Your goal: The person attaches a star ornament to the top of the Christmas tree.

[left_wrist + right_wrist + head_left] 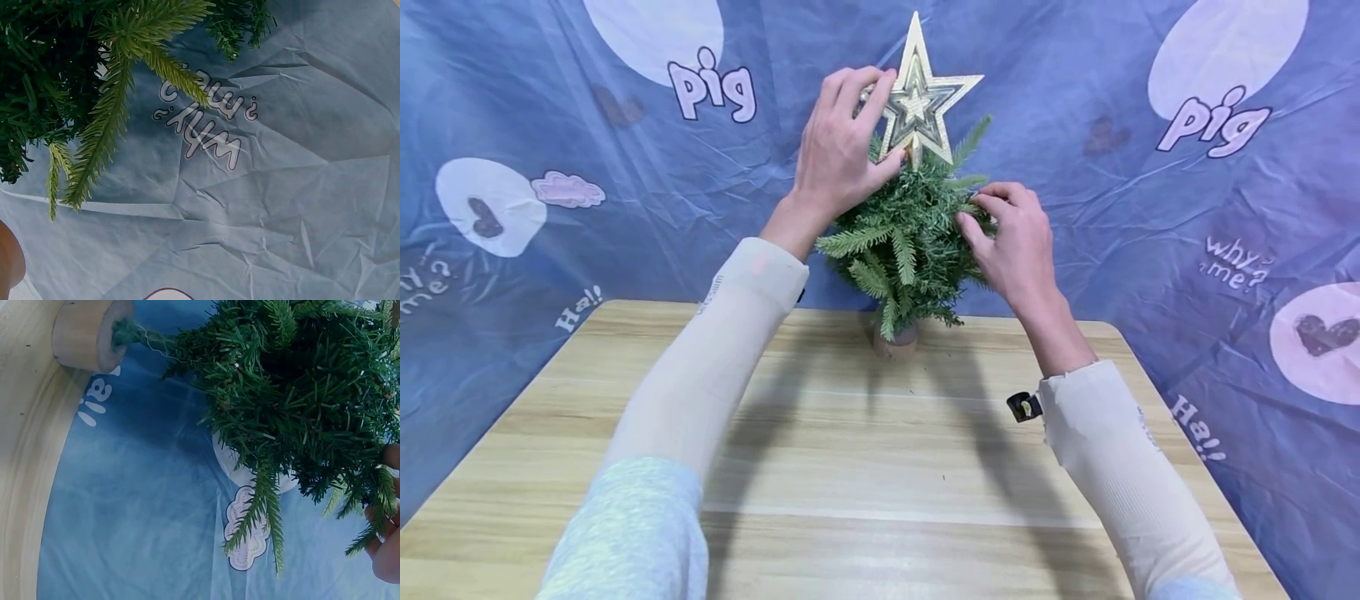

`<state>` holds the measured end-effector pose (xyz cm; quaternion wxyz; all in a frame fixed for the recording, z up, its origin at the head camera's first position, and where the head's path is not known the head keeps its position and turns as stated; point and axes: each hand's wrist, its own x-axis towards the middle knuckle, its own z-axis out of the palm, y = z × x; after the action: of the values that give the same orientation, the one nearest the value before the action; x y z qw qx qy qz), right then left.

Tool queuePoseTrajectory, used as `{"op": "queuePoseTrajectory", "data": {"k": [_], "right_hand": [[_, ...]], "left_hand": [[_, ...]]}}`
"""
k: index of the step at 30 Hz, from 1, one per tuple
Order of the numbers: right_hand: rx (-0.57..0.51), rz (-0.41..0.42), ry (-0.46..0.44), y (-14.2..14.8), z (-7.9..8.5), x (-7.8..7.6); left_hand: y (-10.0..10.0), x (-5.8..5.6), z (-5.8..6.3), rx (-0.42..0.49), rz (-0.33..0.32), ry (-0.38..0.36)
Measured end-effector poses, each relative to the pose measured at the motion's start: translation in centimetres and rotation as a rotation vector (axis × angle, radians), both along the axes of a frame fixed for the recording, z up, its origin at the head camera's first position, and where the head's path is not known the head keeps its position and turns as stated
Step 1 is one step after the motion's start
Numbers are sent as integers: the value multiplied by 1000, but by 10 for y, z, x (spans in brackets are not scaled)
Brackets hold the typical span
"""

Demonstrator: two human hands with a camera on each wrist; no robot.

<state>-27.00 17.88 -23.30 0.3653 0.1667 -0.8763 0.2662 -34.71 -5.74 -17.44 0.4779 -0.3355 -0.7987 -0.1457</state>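
Observation:
A small artificial Christmas tree (917,242) stands at the table's far edge on a round wooden base (895,342); its base lies sideways in the right wrist view (87,334). A gold star tree topper (914,104) sits upright at its tip. My left hand (842,142) holds the star by its left side, thumb at the lower left point; the star's left point is mostly hidden by the fingers. At the tree's right side, my right hand (1018,237) pinches a green branch (381,506) between thumb and fingers.
The wooden table (865,500) spreads in front of the tree, with a few tiny dark bits on it. A blue printed cloth (1060,50) hangs close behind and on both sides. A black strap end (1024,407) sticks out at my right cuff.

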Motion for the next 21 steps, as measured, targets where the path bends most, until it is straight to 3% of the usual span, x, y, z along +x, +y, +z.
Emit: {"op": "queuePoseTrajectory", "data": {"k": [21], "right_hand": [[11, 58, 74, 5, 9, -1]], "left_hand": [[-9, 6, 1, 91, -30, -40]]}}
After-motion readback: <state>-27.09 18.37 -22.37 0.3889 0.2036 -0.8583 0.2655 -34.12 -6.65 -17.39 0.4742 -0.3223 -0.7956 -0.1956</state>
